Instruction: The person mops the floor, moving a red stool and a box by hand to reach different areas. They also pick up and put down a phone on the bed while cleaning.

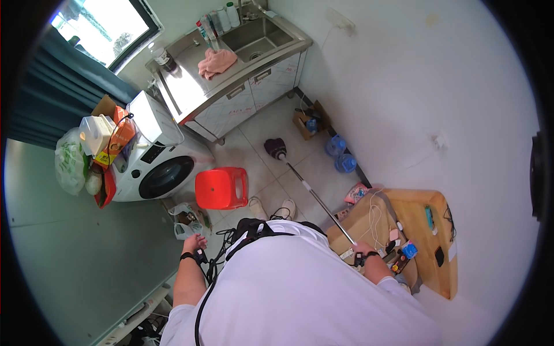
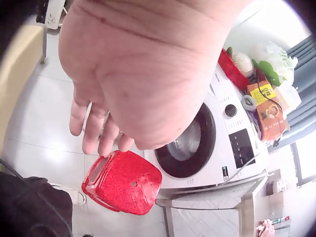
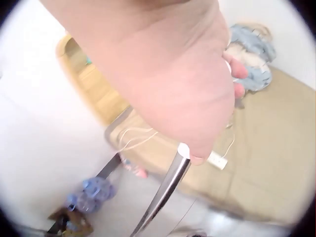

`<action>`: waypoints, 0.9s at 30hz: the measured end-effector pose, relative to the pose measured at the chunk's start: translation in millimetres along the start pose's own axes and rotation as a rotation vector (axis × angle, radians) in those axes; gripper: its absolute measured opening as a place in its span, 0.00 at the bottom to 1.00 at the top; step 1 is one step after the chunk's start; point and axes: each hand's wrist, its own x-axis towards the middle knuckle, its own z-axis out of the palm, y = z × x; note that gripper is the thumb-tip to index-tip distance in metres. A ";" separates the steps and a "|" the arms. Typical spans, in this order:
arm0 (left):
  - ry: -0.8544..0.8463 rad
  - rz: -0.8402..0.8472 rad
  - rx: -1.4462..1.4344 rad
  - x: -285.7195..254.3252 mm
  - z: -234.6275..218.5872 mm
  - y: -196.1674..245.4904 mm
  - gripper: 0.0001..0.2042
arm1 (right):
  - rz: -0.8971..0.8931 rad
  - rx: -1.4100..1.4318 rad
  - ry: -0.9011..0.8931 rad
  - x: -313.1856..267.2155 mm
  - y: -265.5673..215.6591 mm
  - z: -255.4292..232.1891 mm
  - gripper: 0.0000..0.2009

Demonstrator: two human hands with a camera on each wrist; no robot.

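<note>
My right hand (image 1: 363, 249) grips the top of a mop's metal handle (image 1: 316, 199), which slants away across the floor. At its far end the dark purple mop head (image 1: 275, 148) rests on the tiles before the sink cabinet. In the right wrist view the thumb lies along the handle (image 3: 165, 191), while most of the fingers are hidden behind the palm. My left hand (image 1: 194, 243) hangs at my side, holding nothing. The left wrist view shows its palm and loosely extended fingers, with a red plastic stool (image 2: 126, 182) beyond them.
A white washing machine (image 1: 151, 176) stands at the left, near the red stool. Plastic bags (image 1: 187, 222) sit on the floor beside it. Blue water bottles (image 1: 345, 163) and a cardboard box (image 1: 303, 126) line the right wall. A bed (image 1: 360, 216) with a wooden headboard (image 1: 447, 254) is at my right.
</note>
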 end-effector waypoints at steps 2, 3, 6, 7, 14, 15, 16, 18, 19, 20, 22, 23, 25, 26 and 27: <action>-0.030 0.037 0.019 2.2 0.9 8.6 0.19 | 0.220 0.163 -0.132 -21.2 70.4 2.2 0.17; -0.029 0.032 0.020 4.2 2.1 10.8 0.19 | 0.281 -0.099 0.061 -80.3 40.0 0.9 0.19; -0.032 0.099 0.064 -2.5 12.3 14.4 0.18 | 0.416 -0.318 -0.003 -99.9 76.8 8.3 0.19; -0.030 0.107 0.093 -2.3 15.0 14.4 0.17 | 0.409 -0.341 -0.013 -102.6 82.6 11.1 0.19; -0.074 0.047 0.153 3.7 21.3 9.0 0.17 | 0.327 -0.459 -0.086 -87.8 94.5 19.5 0.18; -0.065 0.049 0.154 4.3 21.1 8.5 0.18 | 0.315 -0.466 -0.093 -87.1 97.7 18.6 0.18; -0.044 0.045 0.160 -3.1 24.7 9.5 0.19 | 0.300 -0.472 -0.098 -57.2 9.2 40.6 0.18; -0.069 0.066 0.180 -5.1 20.4 9.7 0.20 | 0.268 -0.487 -0.111 -51.7 16.1 45.7 0.17; -0.057 0.084 0.203 -8.7 19.2 9.8 0.20 | 0.250 -0.497 -0.119 -46.1 14.5 46.6 0.17; -0.070 0.093 0.197 -11.3 17.1 10.9 0.20 | 0.232 -0.509 -0.130 -44.2 17.8 44.1 0.17; -0.038 0.127 0.224 -20.9 14.1 11.1 0.20 | 0.195 -0.544 -0.151 -28.0 13.6 37.2 0.17; -0.036 0.131 0.226 -16.2 7.5 8.6 0.20 | 0.176 -0.566 -0.161 -19.8 10.7 27.7 0.17; -0.022 0.098 0.186 -12.6 -6.5 -0.4 0.19 | 0.133 -0.619 -0.184 -6.7 10.1 8.2 0.16; -0.013 0.100 0.182 -13.3 -12.9 -6.2 0.19 | 0.110 -0.649 -0.197 -6.4 12.8 9.5 0.16; 0.001 0.072 0.156 -12.9 -17.0 -11.9 0.19 | 0.083 -0.679 -0.208 1.5 9.0 10.3 0.16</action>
